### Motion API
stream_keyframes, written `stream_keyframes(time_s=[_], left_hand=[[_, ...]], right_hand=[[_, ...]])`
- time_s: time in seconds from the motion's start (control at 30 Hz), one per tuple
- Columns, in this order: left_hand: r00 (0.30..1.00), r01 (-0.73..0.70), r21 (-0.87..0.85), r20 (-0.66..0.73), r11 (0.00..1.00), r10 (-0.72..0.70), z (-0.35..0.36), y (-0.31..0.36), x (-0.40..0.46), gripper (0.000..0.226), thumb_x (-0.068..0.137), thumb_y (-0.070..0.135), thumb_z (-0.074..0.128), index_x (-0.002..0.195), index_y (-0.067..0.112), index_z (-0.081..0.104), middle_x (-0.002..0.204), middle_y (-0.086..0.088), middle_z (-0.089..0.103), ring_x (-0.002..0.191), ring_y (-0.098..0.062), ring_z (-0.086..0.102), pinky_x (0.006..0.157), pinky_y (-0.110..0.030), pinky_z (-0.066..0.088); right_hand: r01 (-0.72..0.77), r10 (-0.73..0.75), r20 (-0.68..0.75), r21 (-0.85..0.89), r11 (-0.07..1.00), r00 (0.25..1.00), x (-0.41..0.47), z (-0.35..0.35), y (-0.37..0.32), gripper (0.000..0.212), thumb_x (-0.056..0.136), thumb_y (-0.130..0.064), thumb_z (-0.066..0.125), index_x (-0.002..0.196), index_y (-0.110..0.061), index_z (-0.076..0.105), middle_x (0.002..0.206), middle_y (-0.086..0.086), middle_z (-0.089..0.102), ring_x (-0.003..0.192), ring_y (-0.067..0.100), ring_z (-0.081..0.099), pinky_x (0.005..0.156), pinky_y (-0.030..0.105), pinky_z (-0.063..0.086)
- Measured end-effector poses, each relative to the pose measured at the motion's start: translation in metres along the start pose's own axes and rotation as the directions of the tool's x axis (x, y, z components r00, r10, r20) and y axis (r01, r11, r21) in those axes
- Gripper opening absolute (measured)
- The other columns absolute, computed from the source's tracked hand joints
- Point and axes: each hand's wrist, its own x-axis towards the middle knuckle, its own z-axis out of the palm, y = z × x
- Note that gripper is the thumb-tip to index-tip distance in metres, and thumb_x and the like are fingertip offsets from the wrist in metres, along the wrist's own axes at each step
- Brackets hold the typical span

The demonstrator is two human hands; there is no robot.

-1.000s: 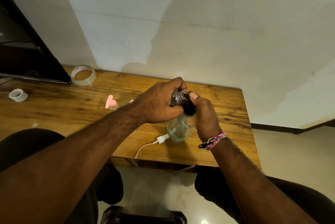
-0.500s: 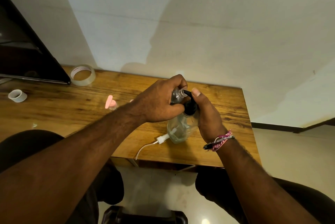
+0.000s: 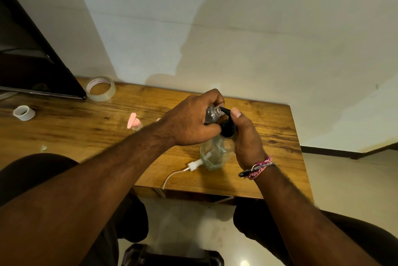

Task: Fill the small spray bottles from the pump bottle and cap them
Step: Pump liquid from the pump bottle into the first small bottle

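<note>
A clear pump bottle (image 3: 215, 153) with a black pump head (image 3: 227, 130) stands on the wooden table (image 3: 86, 127), near its right front. My left hand (image 3: 191, 123) grips a small clear spray bottle (image 3: 212, 112), tilted, with its open neck against the black spout. My right hand (image 3: 245, 136) wraps the pump bottle's right side, thumb resting on top of the pump head. A second small bottle with a pink cap (image 3: 134, 123) stands to the left, partly behind my left forearm.
A roll of clear tape (image 3: 100, 88) and a dark monitor (image 3: 32, 65) sit at the back left. A small white ring (image 3: 23, 112) lies further left. A white cable with plug (image 3: 189, 167) runs off the front edge by the pump bottle.
Both hands stay on the bottles. My right thumb has shifted slightly on the pump head; the small bottle remains at the spout.
</note>
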Motion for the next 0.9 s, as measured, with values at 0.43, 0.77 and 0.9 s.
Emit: stream_keyframes(time_s=[0.43, 0.77, 0.9], left_hand=[[1.000, 0.001, 0.005, 0.003, 1.000, -0.001, 0.0009, -0.0011, -0.0008, 0.038, 0.075, 0.007, 0.075, 0.101, 0.026, 0.055, 0.077, 0.013, 0.063, 0.063, -0.006, 0.059, 0.053, -0.019, 0.043], [1.000, 0.007, 0.020, 0.009, 1.000, -0.007, 0.0008, -0.0011, -0.0005, 0.041, 0.077, 0.005, 0.078, 0.102, 0.026, 0.054, 0.077, 0.013, 0.064, 0.063, -0.005, 0.060, 0.053, -0.019, 0.043], [1.000, 0.001, 0.004, -0.001, 1.000, -0.001, 0.0008, 0.0009, 0.0007, 0.041, 0.075, 0.004, 0.077, 0.101, 0.026, 0.054, 0.076, 0.013, 0.064, 0.063, -0.005, 0.060, 0.053, -0.020, 0.044]], right_hand=[[0.069, -0.071, -0.032, -0.073, 0.995, 0.997, 0.0043, 0.0000, 0.0053, 0.072, 0.088, -0.056, 0.053, 0.103, 0.013, 0.068, 0.102, 0.039, 0.065, 0.092, 0.036, 0.063, 0.082, 0.045, 0.048], [0.123, -0.128, -0.038, -0.104, 0.987, 0.991, 0.0019, 0.0004, 0.0046, 0.072, 0.089, -0.055, 0.050, 0.096, 0.016, 0.066, 0.092, 0.037, 0.063, 0.083, 0.029, 0.059, 0.073, 0.035, 0.047], [0.115, -0.121, -0.049, -0.122, 0.986, 0.991, 0.0007, -0.0016, 0.0031, 0.074, 0.091, -0.059, 0.048, 0.105, 0.011, 0.071, 0.103, 0.035, 0.069, 0.100, 0.049, 0.064, 0.085, 0.047, 0.054]])
